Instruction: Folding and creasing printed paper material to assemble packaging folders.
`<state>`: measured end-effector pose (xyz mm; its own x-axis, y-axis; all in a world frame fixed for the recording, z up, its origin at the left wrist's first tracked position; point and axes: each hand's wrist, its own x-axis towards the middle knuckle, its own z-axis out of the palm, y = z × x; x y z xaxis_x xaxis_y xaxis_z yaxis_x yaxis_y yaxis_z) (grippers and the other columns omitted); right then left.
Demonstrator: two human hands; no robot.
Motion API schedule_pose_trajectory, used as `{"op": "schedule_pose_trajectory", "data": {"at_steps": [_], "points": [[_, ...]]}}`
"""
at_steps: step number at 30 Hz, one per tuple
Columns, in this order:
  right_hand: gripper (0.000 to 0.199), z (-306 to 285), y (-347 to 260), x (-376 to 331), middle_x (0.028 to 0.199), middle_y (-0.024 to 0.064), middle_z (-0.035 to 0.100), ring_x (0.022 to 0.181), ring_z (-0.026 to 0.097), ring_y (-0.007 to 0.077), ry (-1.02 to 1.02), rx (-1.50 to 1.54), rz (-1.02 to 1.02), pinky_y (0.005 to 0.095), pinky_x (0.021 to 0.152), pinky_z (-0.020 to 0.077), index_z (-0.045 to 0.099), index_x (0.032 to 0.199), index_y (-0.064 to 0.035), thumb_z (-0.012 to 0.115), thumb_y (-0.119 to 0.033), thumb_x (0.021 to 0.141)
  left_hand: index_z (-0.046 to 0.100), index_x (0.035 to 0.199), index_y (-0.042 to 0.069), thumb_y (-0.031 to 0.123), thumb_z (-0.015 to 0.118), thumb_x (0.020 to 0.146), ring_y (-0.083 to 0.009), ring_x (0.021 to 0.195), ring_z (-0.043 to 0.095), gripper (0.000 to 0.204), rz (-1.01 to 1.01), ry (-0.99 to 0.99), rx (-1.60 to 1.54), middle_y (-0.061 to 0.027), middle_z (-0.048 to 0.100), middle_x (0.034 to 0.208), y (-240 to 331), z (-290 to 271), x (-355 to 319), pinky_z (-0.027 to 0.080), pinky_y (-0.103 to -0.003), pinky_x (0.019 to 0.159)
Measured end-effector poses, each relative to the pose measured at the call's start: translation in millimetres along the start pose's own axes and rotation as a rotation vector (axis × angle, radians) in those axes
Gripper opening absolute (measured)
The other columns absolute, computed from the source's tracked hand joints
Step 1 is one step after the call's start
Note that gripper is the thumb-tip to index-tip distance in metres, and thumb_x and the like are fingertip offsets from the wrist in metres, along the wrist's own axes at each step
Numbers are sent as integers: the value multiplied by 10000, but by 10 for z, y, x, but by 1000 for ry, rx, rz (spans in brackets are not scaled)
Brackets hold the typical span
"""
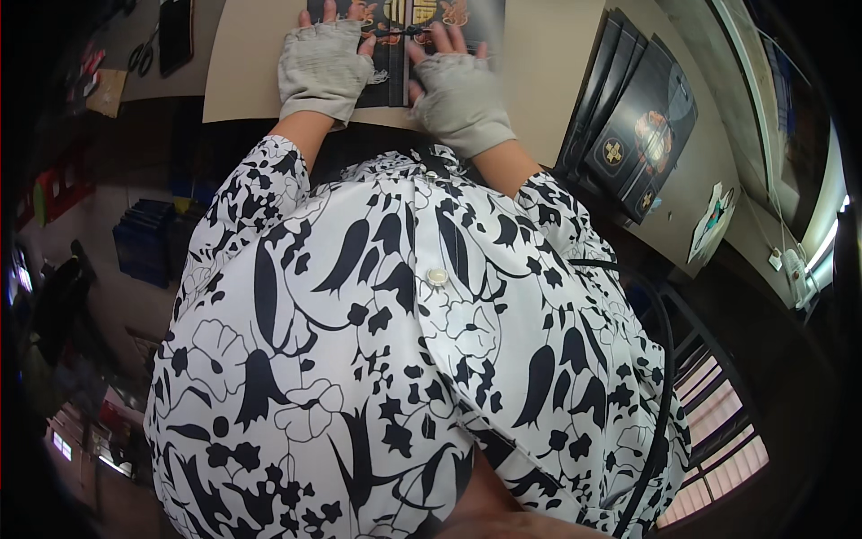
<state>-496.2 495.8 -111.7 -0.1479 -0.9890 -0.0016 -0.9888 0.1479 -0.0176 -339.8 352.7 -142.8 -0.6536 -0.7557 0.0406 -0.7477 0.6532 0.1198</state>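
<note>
A flat black box [395,54] with gold and orange ornament lies on the tan table [242,63] at the top of the view, partly cut off by the frame edge. My left hand [321,65], in a grey fingerless glove, rests flat on its left part with fingers spread. My right hand [458,90], gloved the same way, presses on its right part, fingers apart on the lid. My black-and-white patterned shirt fills the lower picture and hides the table's near edge.
A fanned stack of black flat boxes [633,126] with gold and orange emblems lies on the table to the right. Scissors [141,56] and a dark flat object [175,34] sit at the upper left. A small colourful card [714,220] lies at the right.
</note>
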Motion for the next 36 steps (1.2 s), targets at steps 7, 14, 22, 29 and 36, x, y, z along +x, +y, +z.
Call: {"op": "schedule_pose_trajectory", "data": {"at_steps": [7, 14, 22, 29, 36], "points": [[802, 28, -37, -70, 1651, 160, 373, 1559, 292, 366, -220, 112, -48, 672, 1235, 182, 547, 1508, -195, 710, -629, 854, 477, 1546, 76, 440, 613, 966, -453, 1410, 484, 699, 49, 58, 11, -276, 510, 1534, -50, -21, -32, 320, -547, 1211], [930, 75, 69, -127, 1649, 163, 374, 1554, 298, 359, -92, 157, -20, 680, 1235, 161, 529, 1520, -185, 728, -717, 783, 503, 1551, 137, 733, 741, 740, -379, 1480, 446, 1034, 445, -145, -43, -165, 511, 1579, -311, -198, -291, 366, -455, 1182], [910, 102, 74, -173, 1647, 165, 377, 1548, 308, 352, -36, 146, -48, 681, 1234, 162, 526, 1524, -180, 731, -687, 798, 581, 1468, 126, 480, 771, 858, -332, 1435, 506, 730, 535, -146, -140, -139, 587, 1508, -391, -128, -402, 404, -427, 1187], [717, 41, 53, -176, 1648, 143, 382, 1542, 321, 348, -26, 149, -82, 689, 1223, 185, 560, 1500, -300, 702, -610, 869, 670, 1351, 109, 375, 735, 913, -306, 1392, 554, 517, 597, -151, -156, -135, 628, 1458, -434, -87, -495, 425, -403, 1170], [544, 78, 81, -176, 1659, 133, 384, 1555, 309, 327, -130, 103, -158, 698, 1224, 159, 570, 1484, -384, 576, -578, 976, 670, 1356, 101, 313, 775, 874, -304, 1355, 588, 537, 590, -64, -212, -134, 657, 1420, -400, -60, -509, 451, -392, 1156]]}}
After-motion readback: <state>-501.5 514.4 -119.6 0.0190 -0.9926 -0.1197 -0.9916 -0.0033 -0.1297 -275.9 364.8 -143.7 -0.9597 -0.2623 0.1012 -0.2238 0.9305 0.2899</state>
